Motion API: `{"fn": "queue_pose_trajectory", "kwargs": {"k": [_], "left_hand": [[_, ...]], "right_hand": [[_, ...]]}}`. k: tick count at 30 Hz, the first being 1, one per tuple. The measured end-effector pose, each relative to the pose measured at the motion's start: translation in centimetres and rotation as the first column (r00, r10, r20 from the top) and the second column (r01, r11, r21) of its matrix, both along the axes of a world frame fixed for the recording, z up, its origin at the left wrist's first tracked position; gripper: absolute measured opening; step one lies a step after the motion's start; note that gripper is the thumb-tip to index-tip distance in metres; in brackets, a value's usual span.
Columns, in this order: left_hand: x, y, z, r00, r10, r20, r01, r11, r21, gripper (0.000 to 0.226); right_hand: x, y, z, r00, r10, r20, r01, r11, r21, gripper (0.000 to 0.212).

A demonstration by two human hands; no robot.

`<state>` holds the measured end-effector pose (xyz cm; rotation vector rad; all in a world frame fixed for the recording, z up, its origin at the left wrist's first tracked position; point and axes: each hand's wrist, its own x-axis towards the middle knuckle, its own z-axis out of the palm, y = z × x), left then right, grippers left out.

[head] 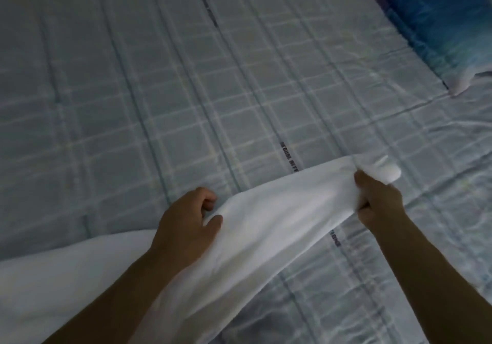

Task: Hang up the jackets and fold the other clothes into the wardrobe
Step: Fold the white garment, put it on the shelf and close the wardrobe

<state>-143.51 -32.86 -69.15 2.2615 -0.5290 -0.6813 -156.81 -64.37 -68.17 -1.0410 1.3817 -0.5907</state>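
**Both hands holding white garment over bed**

White garment (pixel 266 210) stretched between both hands, low over the bed (pixel 133 90). Left hand (pixel 189 218) has its grip closed on the near edge, thumb on top of the cloth. Right hand (pixel 378 197) has its grip bunched tight round the far end. Rest of the garment trails to the lower-left frame edge. Checked bedsheet spreads wide beyond and left of the hands. Blue patterned pillow (pixel 436 24) at top right, well apart.
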Motion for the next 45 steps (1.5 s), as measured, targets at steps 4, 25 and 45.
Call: {"fn": "queue_pose_trajectory", "kwargs": {"k": [4, 25, 45], "left_hand": [[-0.6, -0.8, -0.2, 0.995, -0.076, 0.066, 0.075, 0.997, 0.027, 0.025], [-0.4, -6.7, 1.3, 0.982, -0.168, -0.09, 0.175, 0.982, 0.074, 0.023], [-11.3, 5.1, -4.5, 0.871, -0.235, 0.431, -0.023, 0.857, 0.514, 0.074]], "right_hand": [[-0.3, 0.2, 0.4, 0.996, 0.003, 0.091, -0.007, 0.999, 0.038, 0.04], [-2.7, -4.3, 1.7, 0.884, -0.108, 0.455, -0.023, 0.962, 0.272, 0.036], [-2.8, 2.1, 0.9, 0.939, 0.198, 0.28, -0.167, 0.977, -0.13, 0.032]]}}
